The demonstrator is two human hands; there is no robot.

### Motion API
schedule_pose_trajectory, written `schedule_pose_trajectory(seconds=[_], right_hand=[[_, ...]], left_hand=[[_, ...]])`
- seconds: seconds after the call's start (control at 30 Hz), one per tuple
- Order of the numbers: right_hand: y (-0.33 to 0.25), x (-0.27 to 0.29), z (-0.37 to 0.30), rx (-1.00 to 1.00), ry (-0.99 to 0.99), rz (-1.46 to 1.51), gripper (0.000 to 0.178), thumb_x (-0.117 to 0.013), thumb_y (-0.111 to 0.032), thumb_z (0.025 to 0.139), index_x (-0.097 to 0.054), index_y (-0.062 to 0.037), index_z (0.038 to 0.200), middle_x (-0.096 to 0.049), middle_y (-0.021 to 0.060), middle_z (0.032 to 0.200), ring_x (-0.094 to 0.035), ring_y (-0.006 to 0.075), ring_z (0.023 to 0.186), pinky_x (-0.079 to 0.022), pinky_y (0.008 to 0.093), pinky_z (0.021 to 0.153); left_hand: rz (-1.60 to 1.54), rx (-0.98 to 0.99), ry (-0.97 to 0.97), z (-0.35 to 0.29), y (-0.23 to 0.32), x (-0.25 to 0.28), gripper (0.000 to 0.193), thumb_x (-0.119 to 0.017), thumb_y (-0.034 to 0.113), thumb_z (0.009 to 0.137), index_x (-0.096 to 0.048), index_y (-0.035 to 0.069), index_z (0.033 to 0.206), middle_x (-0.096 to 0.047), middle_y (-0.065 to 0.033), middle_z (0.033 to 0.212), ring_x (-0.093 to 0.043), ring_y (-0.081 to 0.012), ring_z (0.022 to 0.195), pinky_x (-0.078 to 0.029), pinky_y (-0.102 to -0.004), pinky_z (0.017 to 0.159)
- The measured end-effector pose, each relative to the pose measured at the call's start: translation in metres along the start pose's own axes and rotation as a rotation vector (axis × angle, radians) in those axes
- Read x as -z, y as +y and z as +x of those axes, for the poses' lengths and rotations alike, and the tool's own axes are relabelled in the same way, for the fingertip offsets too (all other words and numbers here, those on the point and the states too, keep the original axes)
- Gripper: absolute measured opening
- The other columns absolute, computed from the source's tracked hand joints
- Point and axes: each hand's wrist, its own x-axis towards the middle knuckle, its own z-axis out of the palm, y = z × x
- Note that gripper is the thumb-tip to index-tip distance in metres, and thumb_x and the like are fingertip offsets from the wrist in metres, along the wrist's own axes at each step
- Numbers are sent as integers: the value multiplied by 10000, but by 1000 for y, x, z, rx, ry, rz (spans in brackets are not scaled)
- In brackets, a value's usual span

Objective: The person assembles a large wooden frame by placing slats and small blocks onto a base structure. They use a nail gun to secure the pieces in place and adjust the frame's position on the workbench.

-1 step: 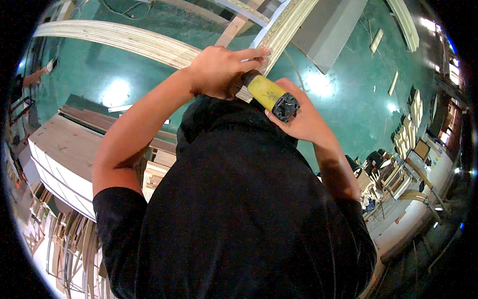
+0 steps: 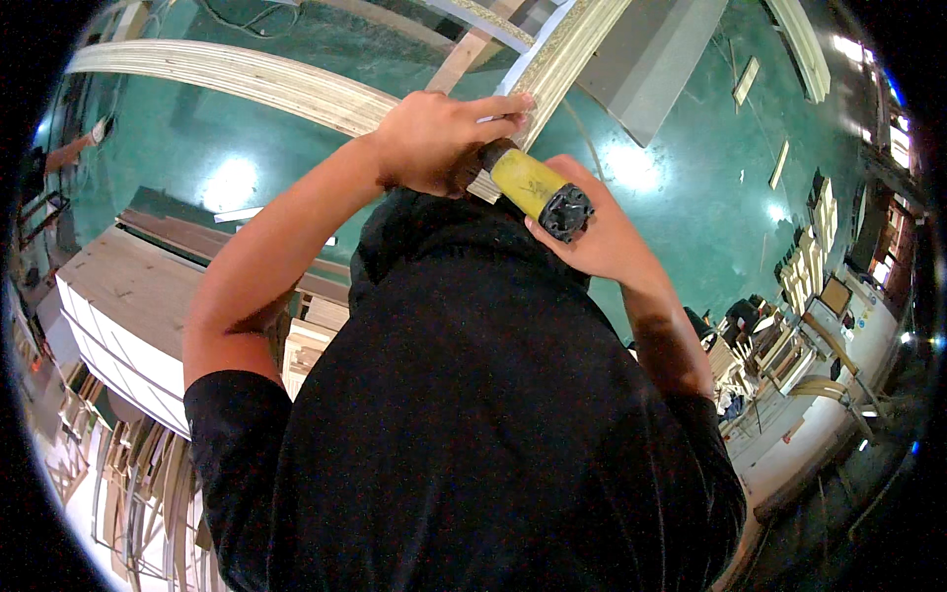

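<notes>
A yellow nail gun [image 2: 530, 182] with a black end cap is in my right hand [image 2: 604, 232]. My fingers close round its far side, partly hidden by the body of the tool. Its dark nose points up and left, beside the corner of a layered plywood frame [image 2: 237, 81]. Over that corner lies my left hand [image 2: 434, 140], its fingers reaching right across a light board [image 2: 570, 65] and gripping the corner. The left thumb is hidden, and the tool's nose nearly touches the left fingers.
A grey panel [image 2: 656, 64] lies beyond the board, above the green floor [image 2: 681, 227]. Left of me stands a large box-like wooden piece [image 2: 128, 276], with bent wood strips [image 2: 148, 493] below it. Scrap wood [image 2: 760, 350] is piled at right.
</notes>
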Motion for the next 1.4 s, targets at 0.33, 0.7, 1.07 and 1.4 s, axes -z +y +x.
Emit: schedule_pose_trajectory(seconds=[0.33,0.7,1.07,1.4], right_hand=[[6,-1,-4,-99,-42,-19,698,-847,-80,809,-470,4,1390,-611,126,1281,-634,196,1148,-511,330,992],[-3,8,0,-103,-67,-70,595,-847,-124,788,-574,-2,1302,-667,120,1129,-657,196,1063,-514,339,952],[-4,13,1,-7,-73,-57,410,-768,-93,790,-612,-18,1162,-652,126,997,-643,247,887,-514,343,838],[5,12,-8,38,20,-48,394,-758,-89,785,-609,-17,1143,-628,121,955,-615,241,848,-505,334,805]], left_hand=[[21,30,-35,5,0,0,882,-893,221,544,-542,187,1353,-502,19,1492,-718,-346,854,-596,-455,750],[39,25,-49,2,-2,-3,922,-867,169,563,-509,213,1411,-424,34,1565,-713,-349,824,-590,-458,732],[54,68,-85,4,6,7,970,-915,193,528,-499,209,1404,-459,29,1527,-720,-341,890,-601,-449,765],[62,77,-158,9,3,4,1029,-936,223,528,-462,213,1441,-410,34,1560,-718,-338,933,-603,-453,800]])
